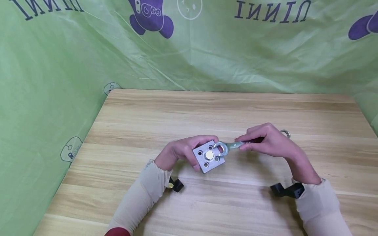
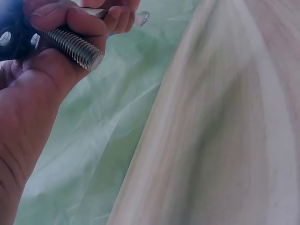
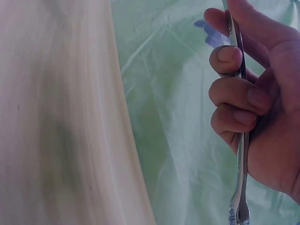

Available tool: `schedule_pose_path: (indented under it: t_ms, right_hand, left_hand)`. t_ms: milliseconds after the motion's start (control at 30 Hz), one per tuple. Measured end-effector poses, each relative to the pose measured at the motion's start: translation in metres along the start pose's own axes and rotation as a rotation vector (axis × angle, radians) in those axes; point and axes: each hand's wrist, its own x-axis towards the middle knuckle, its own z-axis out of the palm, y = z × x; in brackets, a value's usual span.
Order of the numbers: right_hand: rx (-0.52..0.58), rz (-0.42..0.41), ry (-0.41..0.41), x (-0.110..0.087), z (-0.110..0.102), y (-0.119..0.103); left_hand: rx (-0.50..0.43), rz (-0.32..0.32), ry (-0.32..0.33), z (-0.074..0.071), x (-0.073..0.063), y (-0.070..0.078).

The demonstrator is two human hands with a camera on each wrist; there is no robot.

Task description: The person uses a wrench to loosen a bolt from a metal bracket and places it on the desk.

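My left hand grips a square grey metal plate by its left and far edges. The plate has several holes, with a bright round piece in its middle. In the left wrist view, a threaded bolt sticks out by the fingers of that hand, beside the dark plate. My right hand holds a combination wrench along its shank, fingers curled round it in the right wrist view. The wrench's open end overlaps the plate's right corner, its mouth towards the round piece. Its ring end shows behind the right hand.
Both hands are above a light wood-grain table. Black camera mounts hang at both wrists, close over the tabletop. A green printed cloth hangs behind the table and along its left side.
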Motion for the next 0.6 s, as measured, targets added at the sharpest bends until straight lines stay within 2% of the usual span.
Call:
schedule_pose_path:
  t_ms: [267, 400, 600]
  right_hand:
    - [-0.014, 0.117, 0.076, -0.008, -0.011, 0.008]
    - [-0.02, 0.221, 0.108, -0.012, -0.017, 0.014]
    - [-0.059, 0.424, 0.16, -0.021, -0.027, 0.029]
  left_hand:
    - [-0.016, 0.068, 0.047, -0.007, -0.007, 0.004]
    - [0.007, 0.079, 0.09, -0.01, -0.011, 0.006]
    - [0.025, 0.089, 0.16, -0.011, -0.014, 0.01]
